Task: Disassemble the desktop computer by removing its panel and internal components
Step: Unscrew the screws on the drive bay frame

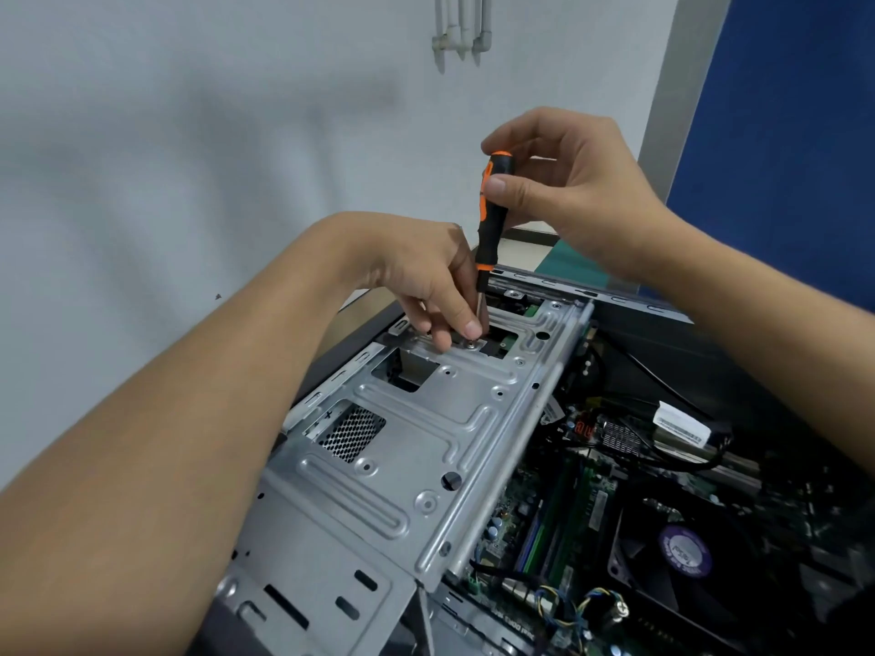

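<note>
Grey-steel desktop computer (582, 508) lay open beneath its drive cage (402, 447). At the cage's far end, the right hand (573, 191) closed its grip on the screwdriver (490, 220) handle; the left hand (426, 281) pinched the shaft over a screw (471, 342). Keeping it upright and pressed down looked wise.

- even, soft indoor light; faint blurred shadows fall on the grey wall (189, 134).
- wide-angle bending at the edges; lower corners look dim, soft and smeared.
</note>
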